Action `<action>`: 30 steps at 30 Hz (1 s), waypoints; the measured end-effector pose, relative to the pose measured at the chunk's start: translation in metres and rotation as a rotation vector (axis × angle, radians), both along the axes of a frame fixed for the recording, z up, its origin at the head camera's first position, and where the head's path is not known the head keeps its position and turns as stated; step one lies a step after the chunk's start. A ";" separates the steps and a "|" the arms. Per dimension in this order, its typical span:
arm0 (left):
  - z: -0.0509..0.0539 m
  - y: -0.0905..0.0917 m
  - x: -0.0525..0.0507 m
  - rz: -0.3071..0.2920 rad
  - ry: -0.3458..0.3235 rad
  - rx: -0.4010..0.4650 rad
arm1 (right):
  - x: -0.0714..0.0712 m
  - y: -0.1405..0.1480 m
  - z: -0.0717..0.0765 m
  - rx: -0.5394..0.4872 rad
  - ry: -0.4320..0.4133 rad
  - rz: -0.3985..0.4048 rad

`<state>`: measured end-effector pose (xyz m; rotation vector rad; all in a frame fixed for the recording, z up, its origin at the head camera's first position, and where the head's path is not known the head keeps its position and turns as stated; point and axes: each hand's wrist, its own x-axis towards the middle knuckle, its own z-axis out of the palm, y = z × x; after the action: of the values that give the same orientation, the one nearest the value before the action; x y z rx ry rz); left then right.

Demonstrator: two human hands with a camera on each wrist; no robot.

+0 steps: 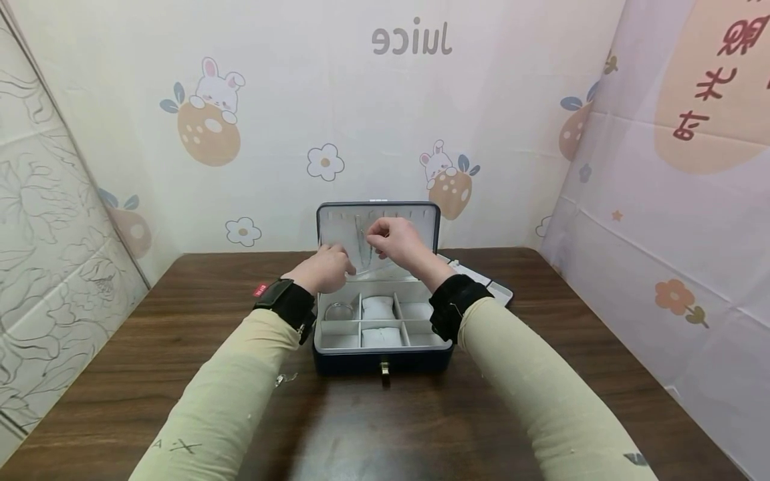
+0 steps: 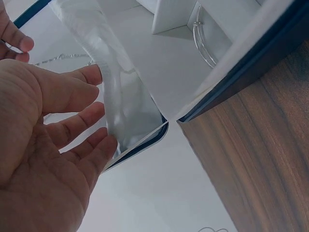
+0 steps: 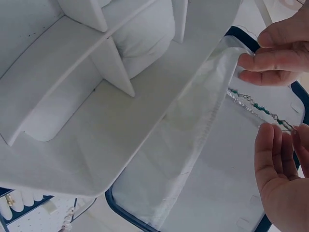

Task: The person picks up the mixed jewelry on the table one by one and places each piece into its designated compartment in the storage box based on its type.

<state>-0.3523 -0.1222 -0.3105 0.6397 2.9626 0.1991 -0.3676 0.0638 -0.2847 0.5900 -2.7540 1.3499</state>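
A dark blue jewellery box [image 1: 383,361] stands with its lid raised. In the right wrist view, my right hand [image 3: 285,179] pinches the end of a chain with green beads [image 3: 260,108]; a silver chain [image 3: 241,102] lies beside it against the lid lining. My left hand [image 2: 53,130] has its fingers spread and slightly bent, with fingertips touching the white fabric pocket [image 2: 113,82] along the lid's base. From the head view, the left hand [image 1: 327,268] is at the lid's left side and the right hand [image 1: 404,244] in front of its middle.
Inside the box are white cushions [image 1: 377,308] and a silver bangle [image 1: 339,311] in a left compartment. A white tray [image 1: 500,292] lies behind the box at right, partly hidden. Small silver jewellery [image 1: 280,380] lies on the brown table [image 1: 198,321], beside my left sleeve.
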 end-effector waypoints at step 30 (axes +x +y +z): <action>-0.001 -0.002 -0.004 0.015 -0.025 0.021 | -0.003 0.007 -0.011 0.027 -0.066 0.049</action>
<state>-0.3561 -0.1241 -0.3113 0.6128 2.9461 0.2386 -0.3701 0.0708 -0.2957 0.6301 -2.8326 1.3679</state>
